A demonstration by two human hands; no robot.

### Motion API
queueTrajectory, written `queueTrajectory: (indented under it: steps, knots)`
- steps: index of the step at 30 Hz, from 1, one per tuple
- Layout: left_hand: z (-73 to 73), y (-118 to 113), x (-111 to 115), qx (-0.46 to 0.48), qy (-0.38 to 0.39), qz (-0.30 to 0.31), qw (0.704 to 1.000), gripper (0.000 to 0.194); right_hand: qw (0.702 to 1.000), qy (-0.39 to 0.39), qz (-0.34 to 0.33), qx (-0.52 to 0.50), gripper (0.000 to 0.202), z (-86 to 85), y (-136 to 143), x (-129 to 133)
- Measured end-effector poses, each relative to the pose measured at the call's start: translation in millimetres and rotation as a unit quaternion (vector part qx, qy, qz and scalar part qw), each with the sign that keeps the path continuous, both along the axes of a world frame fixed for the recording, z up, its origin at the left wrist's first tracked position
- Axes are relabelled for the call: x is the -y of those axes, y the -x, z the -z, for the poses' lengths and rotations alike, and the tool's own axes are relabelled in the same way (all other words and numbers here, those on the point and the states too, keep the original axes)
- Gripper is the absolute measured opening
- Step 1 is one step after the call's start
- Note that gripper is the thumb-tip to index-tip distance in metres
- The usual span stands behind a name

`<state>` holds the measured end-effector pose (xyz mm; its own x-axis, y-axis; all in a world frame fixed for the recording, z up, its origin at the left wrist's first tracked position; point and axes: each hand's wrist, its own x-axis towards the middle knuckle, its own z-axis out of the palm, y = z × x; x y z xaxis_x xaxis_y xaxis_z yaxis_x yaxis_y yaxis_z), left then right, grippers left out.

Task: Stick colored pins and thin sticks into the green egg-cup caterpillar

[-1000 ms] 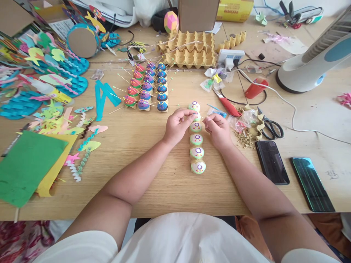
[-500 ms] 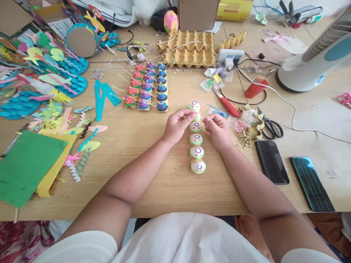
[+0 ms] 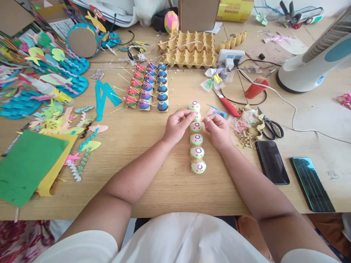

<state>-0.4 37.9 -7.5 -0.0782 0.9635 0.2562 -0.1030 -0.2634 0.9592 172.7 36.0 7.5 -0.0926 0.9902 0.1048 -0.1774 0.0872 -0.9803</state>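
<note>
A column of white domes (image 3: 196, 139) with green rims and purple rings stands upright on the wooden table between my hands. My left hand (image 3: 177, 126) is closed in a pinch over the second dome from the far end, its fingertips partly covering that dome. Just right of the same dome, my right hand (image 3: 216, 128) pinches with thumb and index finger. A thin pale tip shows at the right fingertips, too small to name. What the left fingertips hold is hidden.
Painted domes with pins (image 3: 147, 86) stand behind my left hand. A red-handled knife (image 3: 229, 106), black scissors (image 3: 271, 128) and two phones (image 3: 272, 162) lie at right. Egg cartons (image 3: 192, 49) are at the back. Green paper (image 3: 29, 166) and paper fish lie left.
</note>
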Motion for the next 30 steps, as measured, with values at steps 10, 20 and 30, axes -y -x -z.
queueTrajectory:
  steps: [10,20,30]
  knots:
    - [-15.4,-1.2,3.8,-0.002,-0.007,0.009,1.000,0.046,1.000,0.003,0.007,-0.004,0.050,0.3,-0.1,-0.4]
    - [-12.0,-1.1,4.3,-0.026,-0.040,0.015,0.999,0.043,1.000,0.003,0.002,0.006,0.049,1.3,-0.4,0.3]
    - [0.2,-0.4,-0.9,-0.018,-0.020,-0.017,1.000,0.034,1.000,0.001,0.000,0.008,0.049,-0.2,0.2,1.3]
